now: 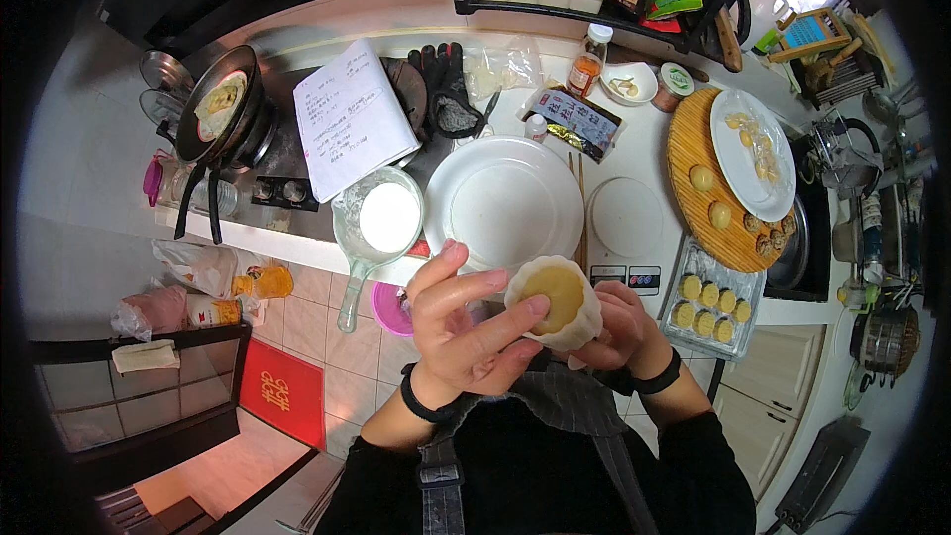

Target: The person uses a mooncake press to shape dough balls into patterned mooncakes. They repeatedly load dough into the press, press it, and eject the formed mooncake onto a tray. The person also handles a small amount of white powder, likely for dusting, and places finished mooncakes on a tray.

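My right hand [617,323] grips a white scalloped mould [591,312], its open end turned up towards the camera. Yellowish dough [562,296] fills the mould's mouth. One fingertip of my left hand [475,319] rests on the dough; its other fingers are spread and hold nothing. A large white plate [503,204] lies just beyond my hands. Right of it are wooden chopsticks [582,215] and a kitchen scale [628,219]. A metal tray [732,345] at the right holds several small patterned yellow cakes [703,323].
A handled bowl of white powder [338,234] stands left of the plate, near written sheets [349,119]. Frying pans [241,67] sit on the stove. At the right, a round wooden board [687,215] bears dough balls [700,178] and a white plate [724,126] with plastic-covered pieces.
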`<state>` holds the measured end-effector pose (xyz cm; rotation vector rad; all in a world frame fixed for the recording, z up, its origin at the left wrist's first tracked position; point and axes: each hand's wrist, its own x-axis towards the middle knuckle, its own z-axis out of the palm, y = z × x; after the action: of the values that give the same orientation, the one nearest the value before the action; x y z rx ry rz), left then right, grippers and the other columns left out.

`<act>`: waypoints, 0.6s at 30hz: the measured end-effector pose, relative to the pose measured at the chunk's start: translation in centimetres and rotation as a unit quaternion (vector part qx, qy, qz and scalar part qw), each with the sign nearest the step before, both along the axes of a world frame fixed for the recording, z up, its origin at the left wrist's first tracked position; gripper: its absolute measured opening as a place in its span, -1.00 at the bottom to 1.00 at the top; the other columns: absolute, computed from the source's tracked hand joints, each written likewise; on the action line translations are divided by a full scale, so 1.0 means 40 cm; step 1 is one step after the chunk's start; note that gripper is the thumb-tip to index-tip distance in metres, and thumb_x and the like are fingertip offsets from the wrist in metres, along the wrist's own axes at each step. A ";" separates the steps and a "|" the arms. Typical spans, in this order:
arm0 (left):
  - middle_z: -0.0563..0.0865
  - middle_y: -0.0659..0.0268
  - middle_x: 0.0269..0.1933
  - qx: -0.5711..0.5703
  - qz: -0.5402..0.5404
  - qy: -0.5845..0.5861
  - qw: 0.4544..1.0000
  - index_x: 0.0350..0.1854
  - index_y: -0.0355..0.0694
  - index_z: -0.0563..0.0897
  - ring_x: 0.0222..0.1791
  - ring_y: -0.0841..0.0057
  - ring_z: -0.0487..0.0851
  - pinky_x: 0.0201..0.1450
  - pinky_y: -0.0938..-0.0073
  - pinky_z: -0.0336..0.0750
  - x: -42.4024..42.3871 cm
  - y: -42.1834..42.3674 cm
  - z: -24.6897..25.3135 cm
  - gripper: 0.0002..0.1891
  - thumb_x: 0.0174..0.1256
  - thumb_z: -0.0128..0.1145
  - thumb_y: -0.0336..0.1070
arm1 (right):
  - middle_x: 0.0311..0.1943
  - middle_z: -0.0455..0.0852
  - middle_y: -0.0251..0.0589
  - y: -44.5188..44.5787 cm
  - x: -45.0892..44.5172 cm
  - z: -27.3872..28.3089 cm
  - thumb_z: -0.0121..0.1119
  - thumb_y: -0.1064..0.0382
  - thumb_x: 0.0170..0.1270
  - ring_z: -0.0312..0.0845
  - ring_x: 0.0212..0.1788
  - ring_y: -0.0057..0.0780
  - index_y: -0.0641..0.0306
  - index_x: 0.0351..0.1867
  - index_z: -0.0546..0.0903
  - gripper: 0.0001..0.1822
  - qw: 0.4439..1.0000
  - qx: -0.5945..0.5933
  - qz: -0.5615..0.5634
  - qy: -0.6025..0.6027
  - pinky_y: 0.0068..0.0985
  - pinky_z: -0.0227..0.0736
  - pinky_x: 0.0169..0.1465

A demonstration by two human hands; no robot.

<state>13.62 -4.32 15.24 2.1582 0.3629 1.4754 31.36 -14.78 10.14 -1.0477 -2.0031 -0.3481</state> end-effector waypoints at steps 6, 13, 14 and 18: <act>0.39 0.32 0.07 0.044 0.037 -0.015 0.998 -0.22 0.08 0.76 0.24 0.27 0.20 0.38 0.11 0.08 0.004 0.005 -0.007 -0.73 0.01 0.33 -0.02 | -0.12 0.45 -0.07 -0.009 0.002 0.007 0.34 0.26 0.00 0.54 -0.37 -0.35 -0.04 -0.11 0.55 -0.63 1.000 -0.006 0.004 -0.002 -0.49 0.46 -0.39; 0.38 0.34 0.04 -0.036 0.049 -0.013 0.998 -0.30 0.19 0.75 0.20 0.31 0.19 0.32 0.11 0.08 0.002 -0.019 -0.009 -0.78 -0.02 0.33 0.02 | -0.11 0.44 -0.07 -0.010 -0.008 0.003 0.33 0.28 0.01 0.52 -0.39 -0.38 -0.05 -0.06 0.54 -0.60 0.999 0.028 -0.005 0.015 -0.50 0.45 -0.40; 0.39 0.35 0.03 -0.022 0.042 0.015 0.999 -0.30 0.20 0.75 0.19 0.32 0.19 0.31 0.13 0.09 -0.006 -0.016 -0.004 -0.79 -0.02 0.32 0.01 | -0.11 0.44 -0.07 -0.013 -0.009 0.002 0.33 0.28 0.01 0.52 -0.39 -0.38 -0.04 -0.06 0.54 -0.59 0.999 0.029 -0.004 0.018 -0.50 0.45 -0.40; 0.40 0.36 0.02 0.020 0.029 0.011 0.999 -0.31 0.24 0.77 0.19 0.33 0.19 0.31 0.14 0.07 -0.017 -0.011 -0.006 -0.80 0.01 0.25 0.03 | -0.11 0.44 -0.08 -0.026 -0.009 0.012 0.33 0.29 -0.01 0.52 -0.39 -0.37 -0.04 -0.07 0.54 -0.59 1.000 -0.010 0.013 0.001 -0.51 0.45 -0.39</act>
<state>12.94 -4.77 15.01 2.2147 0.4118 1.5029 30.99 -15.80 10.63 -1.0345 -2.0211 -0.3138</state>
